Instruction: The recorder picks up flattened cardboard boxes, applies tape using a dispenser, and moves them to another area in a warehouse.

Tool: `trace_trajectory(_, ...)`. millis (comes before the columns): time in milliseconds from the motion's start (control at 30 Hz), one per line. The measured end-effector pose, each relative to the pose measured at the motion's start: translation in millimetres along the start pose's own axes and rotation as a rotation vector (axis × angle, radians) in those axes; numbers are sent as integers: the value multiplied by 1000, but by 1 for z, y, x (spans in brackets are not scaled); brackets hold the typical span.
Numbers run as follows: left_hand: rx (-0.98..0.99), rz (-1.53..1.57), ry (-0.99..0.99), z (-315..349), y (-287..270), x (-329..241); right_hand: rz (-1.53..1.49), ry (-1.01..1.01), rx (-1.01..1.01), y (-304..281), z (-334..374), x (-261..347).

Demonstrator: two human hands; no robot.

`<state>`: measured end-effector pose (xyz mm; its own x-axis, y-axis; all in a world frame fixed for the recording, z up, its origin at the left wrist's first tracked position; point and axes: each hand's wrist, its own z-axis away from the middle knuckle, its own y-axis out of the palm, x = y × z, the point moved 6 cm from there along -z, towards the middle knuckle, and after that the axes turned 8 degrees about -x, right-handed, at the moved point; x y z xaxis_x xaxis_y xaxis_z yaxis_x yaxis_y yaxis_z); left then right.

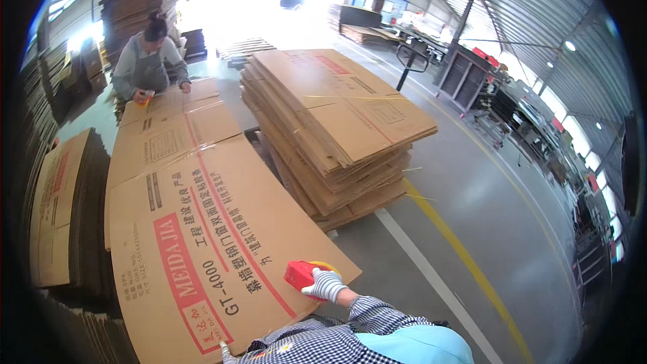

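Observation:
A large flat cardboard carton (155, 249) with red and black print stretches away in front of me, lying on top of a stack. My right hand (328, 286), in a striped knit glove, is closed around a red tape dispenser (300, 275) at the carton's near right edge. Part of a yellow roll shows behind the dispenser. At the near edge of the carton, the gloved tip of my left hand (228, 354) touches the board. My sleeve and the lower border hide the rest of that hand, so its grip does not show.
Across the carton a co-worker (149, 61) in a grey apron leans over its far end, a small yellow-orange item in one hand. A tall stack of cardboard (344, 104) stands to the right. More stacked cartons (57, 209) are at left. A pallet-truck handle (410, 64) rises behind.

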<state>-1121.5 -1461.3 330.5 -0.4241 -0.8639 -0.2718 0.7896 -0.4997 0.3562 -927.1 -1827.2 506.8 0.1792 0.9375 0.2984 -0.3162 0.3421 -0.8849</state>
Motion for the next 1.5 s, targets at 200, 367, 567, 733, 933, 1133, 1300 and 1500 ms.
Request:
trace_trajectory(200,14,-68,-1,-3,30,-4,-23,12,-2,3,3,-7)
trace_trajectory(367,14,-108,21,-4,38,-10,-34,-23,-75,1,6,-3)
trace_trajectory(567,17,-112,42,-4,33,-13,-27,-47,8,-2,5,7)
trace_trajectory(733,205,-70,265,15,14,-16,-36,-92,-71,2,1,1)
trace_trajectory(933,105,182,-46,40,25,1,56,20,-62,16,-4,-23)
trace_trajectory(1133,42,324,-46,43,4,2,60,-61,-61,16,-6,-2)
trace_trajectory(1300,-26,330,-25,53,17,-4,57,-33,-35,17,-11,-6)
trace_trajectory(1500,-10,350,-45,46,10,0,65,-15,-10,14,-11,-4)
